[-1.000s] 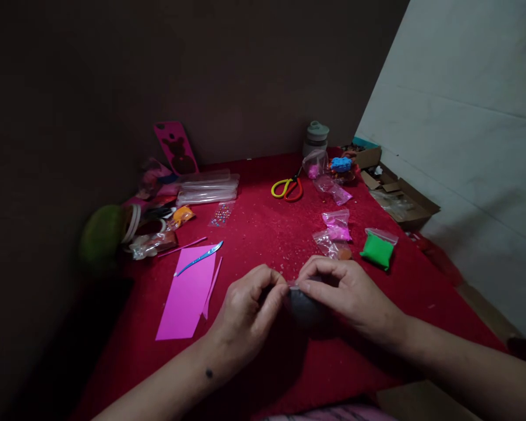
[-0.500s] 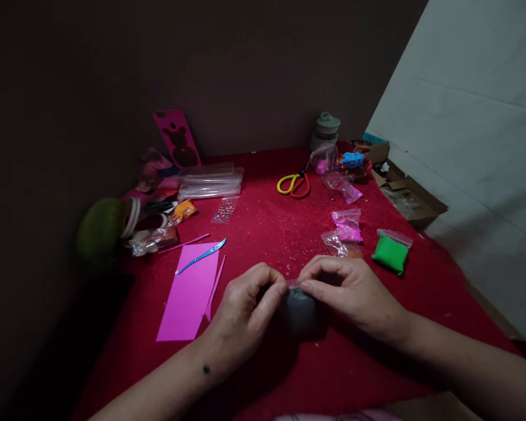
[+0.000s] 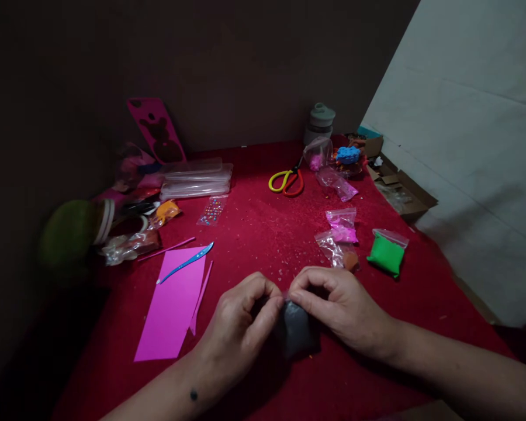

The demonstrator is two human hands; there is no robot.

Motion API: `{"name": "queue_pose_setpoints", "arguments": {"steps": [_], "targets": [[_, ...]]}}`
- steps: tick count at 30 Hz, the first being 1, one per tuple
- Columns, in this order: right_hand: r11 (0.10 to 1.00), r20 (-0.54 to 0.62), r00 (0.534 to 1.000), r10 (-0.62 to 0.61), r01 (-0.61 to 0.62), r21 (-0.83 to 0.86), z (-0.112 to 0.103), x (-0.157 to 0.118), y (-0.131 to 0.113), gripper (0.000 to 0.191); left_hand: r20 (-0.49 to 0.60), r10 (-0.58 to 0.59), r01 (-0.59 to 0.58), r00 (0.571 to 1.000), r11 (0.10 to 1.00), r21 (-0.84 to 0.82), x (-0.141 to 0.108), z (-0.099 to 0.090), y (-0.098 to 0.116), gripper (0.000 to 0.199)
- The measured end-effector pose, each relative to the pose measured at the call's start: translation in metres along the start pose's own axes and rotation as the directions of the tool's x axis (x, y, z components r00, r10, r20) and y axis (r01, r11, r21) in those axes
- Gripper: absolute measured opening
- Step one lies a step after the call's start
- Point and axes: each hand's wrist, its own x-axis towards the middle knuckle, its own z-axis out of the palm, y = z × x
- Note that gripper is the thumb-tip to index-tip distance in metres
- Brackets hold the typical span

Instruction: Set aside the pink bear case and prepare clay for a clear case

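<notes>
A small clear bag with dark grey contents (image 3: 297, 328) hangs between my hands, low in the middle of the view. The fingers of my left hand (image 3: 244, 321) pinch its top edge on the left. My right hand (image 3: 342, 307) pinches the same edge from the right, thumb against forefinger. The fingertips of both hands are close together. Left of my left hand lies a pink sheet (image 3: 173, 310) with a blue modelling tool (image 3: 186, 263) across its top. Beyond my right hand are a bag with a brown lump (image 3: 349, 260) and a bag of green clay (image 3: 386, 252).
Yellow-and-red-handled scissors (image 3: 286, 182) lie at the back of the red cloth (image 3: 254, 234). Clear plastic cases (image 3: 196, 180), a pink phone case (image 3: 156, 130) and a green jar (image 3: 70, 234) stand left. A bottle (image 3: 319, 124) and cardboard boxes (image 3: 403, 184) are back right.
The view has shifted a little, so the things on the cloth appear further left. Both hands still pinch the grey bag's top, their fingertips slightly closer together.
</notes>
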Motion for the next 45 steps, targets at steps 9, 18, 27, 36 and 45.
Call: {"name": "queue_pose_setpoints", "arguments": {"steps": [9,18,27,36,45], "targets": [[0.999,0.014,1.0,-0.004,0.003,0.04,0.001,0.001,0.003,0.014,0.058,-0.041,0.044,0.997,0.998,-0.048,-0.001,0.003,-0.002,0.024],[0.978,0.081,0.986,0.146,-0.156,0.136,0.005,0.001,0.002,0.008,0.12,-0.081,0.088,0.989,0.995,-0.055,-0.004,0.002,0.003,0.027],[0.996,0.062,0.998,0.011,-0.016,0.091,0.0,0.0,0.006,0.01,0.209,-0.261,0.304,0.943,0.929,-0.212,-0.001,-0.001,-0.002,0.03],[0.961,0.142,0.976,0.165,-0.192,0.199,0.002,0.002,0.006,0.009,0.169,-0.194,0.223,0.966,0.959,-0.175,-0.004,0.001,0.003,0.032],[0.911,0.167,0.96,0.223,-0.267,0.315,-0.007,0.004,0.009,0.016,0.236,-0.28,0.336,0.931,0.909,-0.246,0.0,-0.004,-0.001,0.035]]}}
